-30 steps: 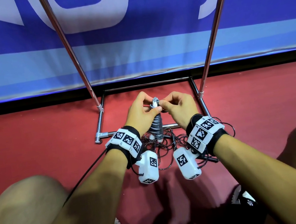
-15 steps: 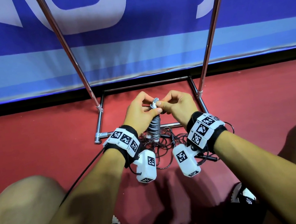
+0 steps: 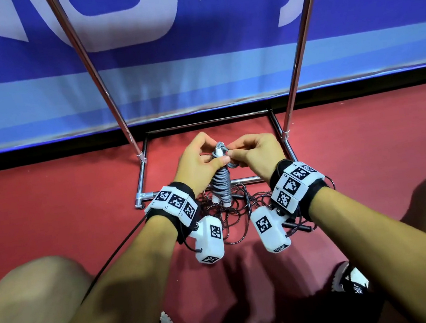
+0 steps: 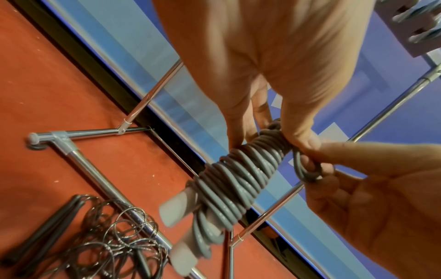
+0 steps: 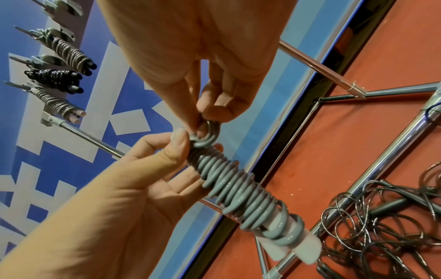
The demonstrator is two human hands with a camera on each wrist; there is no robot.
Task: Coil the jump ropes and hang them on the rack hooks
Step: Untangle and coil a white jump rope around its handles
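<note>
The left hand [image 3: 196, 161] holds the gray jump rope [image 3: 221, 180] near its top, thumb & fingers curled round the coiled bundle; the bundle hangs upright over the red floor [image 3: 61, 206], w/ two white handles [image 4: 177, 209] sticking out at the bottom; the right hand [image 3: 256, 154] pinches the rope's end loop [image 5: 210, 136] at the top; a black rope [image 3: 231, 219] lies tangled on the floor by the rack base [image 3: 141, 172]; three coiled ropes [image 5: 64, 51] hang on the rack hooks [image 5: 21, 30].

Only cropped, unreadable white lettering shows on the blue banner [image 3: 190, 54].
</note>
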